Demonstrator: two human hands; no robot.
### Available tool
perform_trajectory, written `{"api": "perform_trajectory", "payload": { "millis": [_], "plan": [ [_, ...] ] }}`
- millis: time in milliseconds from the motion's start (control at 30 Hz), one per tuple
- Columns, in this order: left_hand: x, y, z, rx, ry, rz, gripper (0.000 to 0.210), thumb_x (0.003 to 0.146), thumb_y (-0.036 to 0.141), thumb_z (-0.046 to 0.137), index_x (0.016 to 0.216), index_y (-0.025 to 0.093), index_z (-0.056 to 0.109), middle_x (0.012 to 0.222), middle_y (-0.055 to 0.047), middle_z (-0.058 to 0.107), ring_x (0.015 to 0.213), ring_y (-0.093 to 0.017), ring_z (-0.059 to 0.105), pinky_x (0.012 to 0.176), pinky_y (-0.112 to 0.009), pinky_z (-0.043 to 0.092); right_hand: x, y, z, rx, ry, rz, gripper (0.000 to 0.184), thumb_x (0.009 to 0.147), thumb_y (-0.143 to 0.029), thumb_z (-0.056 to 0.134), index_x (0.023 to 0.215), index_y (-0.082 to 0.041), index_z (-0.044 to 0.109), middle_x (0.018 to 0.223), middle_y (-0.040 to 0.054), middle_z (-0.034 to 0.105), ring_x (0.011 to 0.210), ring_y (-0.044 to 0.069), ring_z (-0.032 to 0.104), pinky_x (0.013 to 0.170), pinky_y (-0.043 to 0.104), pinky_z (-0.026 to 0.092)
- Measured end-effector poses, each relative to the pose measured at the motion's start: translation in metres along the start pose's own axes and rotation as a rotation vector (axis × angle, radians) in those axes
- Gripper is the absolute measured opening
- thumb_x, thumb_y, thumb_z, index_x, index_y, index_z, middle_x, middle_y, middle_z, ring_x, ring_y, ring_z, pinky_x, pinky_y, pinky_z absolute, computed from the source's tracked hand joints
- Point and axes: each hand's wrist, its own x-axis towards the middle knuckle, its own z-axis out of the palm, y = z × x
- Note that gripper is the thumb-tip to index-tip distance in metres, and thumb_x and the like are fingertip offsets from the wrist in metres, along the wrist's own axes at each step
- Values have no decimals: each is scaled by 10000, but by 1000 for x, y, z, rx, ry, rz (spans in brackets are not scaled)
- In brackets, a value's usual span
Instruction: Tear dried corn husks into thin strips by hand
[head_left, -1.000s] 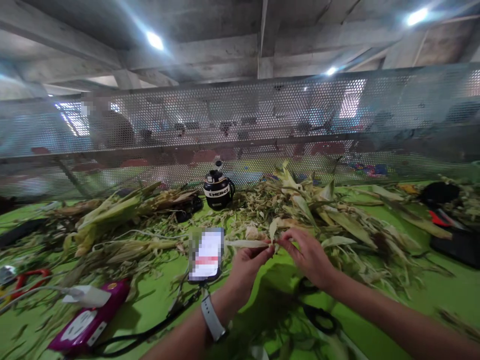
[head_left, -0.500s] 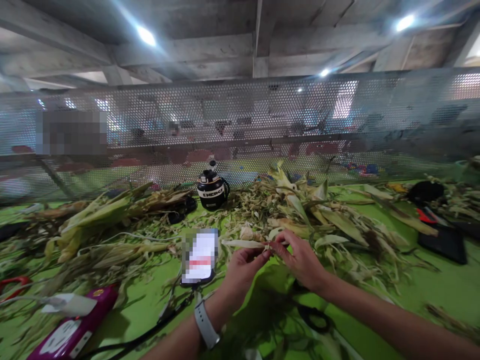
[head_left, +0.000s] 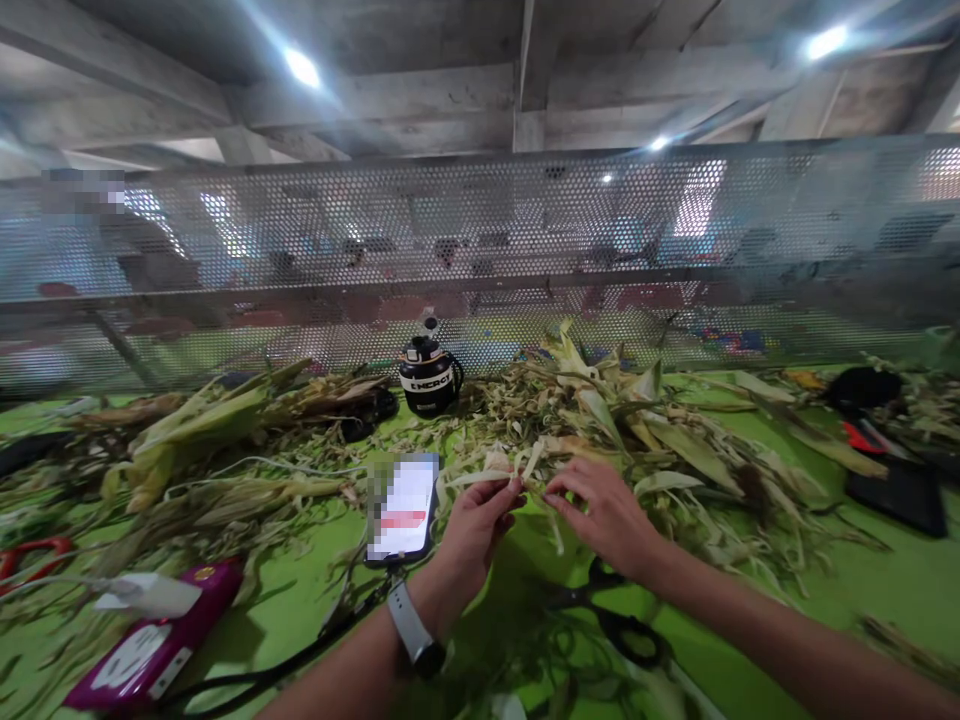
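My left hand (head_left: 474, 535) is closed, thumb and fingers pinching a pale corn husk strip (head_left: 532, 460) that sticks up and trails down between the hands. Just to the right, my right hand (head_left: 606, 512) has thumb and forefinger pinched together, at what looks like a thin end of the husk; the fingertips partly hide it. A small gap separates the two hands. Black-handled scissors (head_left: 634, 638) lie on the green surface below my right hand. Behind the hands spreads a heap of dry corn husks (head_left: 686, 450).
A lit phone (head_left: 405, 510) lies left of my left hand. A black bottle (head_left: 429, 380) stands behind, before a perforated metal screen (head_left: 480, 220). More husks (head_left: 202, 430) and a purple box (head_left: 154, 640) with a white plug are at left. A dark flat device (head_left: 896, 490) lies at right.
My hands have drawn slightly apart, the left one turning and shifting left. A husk strip now rises and hangs between them. More of the scissors shows.
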Motion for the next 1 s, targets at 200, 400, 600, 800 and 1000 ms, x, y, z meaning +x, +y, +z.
{"api": "perform_trajectory", "payload": {
  "millis": [200, 400, 600, 800, 1000],
  "plan": [
    [4, -3, -4, -62, -62, -26, 300, 508, 230, 838, 740, 145, 668, 696, 18, 637, 610, -68, 589, 495, -145, 369, -1, -3, -1, 39, 82, 48, 162, 845, -325, 555, 905, -174, 544, 863, 64, 621, 818, 204, 589, 740, 329, 450],
    [2, -3, -5, -46, -78, -39, 300, 514, 235, 832, 749, 157, 661, 720, 24, 638, 626, -64, 587, 501, -138, 381, -1, 1, 2, -59, -31, -49, 106, 866, -252, 534, 801, -176, 569, 818, 48, 614, 794, 198, 569, 721, 320, 429],
    [4, 1, -6, 287, 9, 116, 267, 600, 344, 756, 765, 156, 662, 751, -18, 662, 706, -124, 602, 547, -182, 426, -2, -1, -1, -179, -9, -217, 152, 907, -176, 445, 858, -162, 588, 788, 55, 611, 740, 183, 546, 681, 300, 421],
    [1, -4, -7, 798, -202, 418, 162, 746, 290, 599, 802, 145, 648, 730, -55, 647, 635, -158, 566, 525, -241, 445, 0, -7, -8, -250, 77, -449, 149, 895, -128, 440, 910, -148, 588, 940, 95, 623, 877, 215, 522, 821, 363, 410],
    [-9, 3, 2, 1017, -378, 625, 126, 788, 174, 527, 815, 169, 650, 803, -58, 653, 739, -168, 571, 693, -279, 452, 2, 0, -4, -175, -32, -106, 137, 912, -214, 447, 833, -173, 551, 753, 53, 624, 745, 200, 567, 688, 316, 433]
  ]
}}
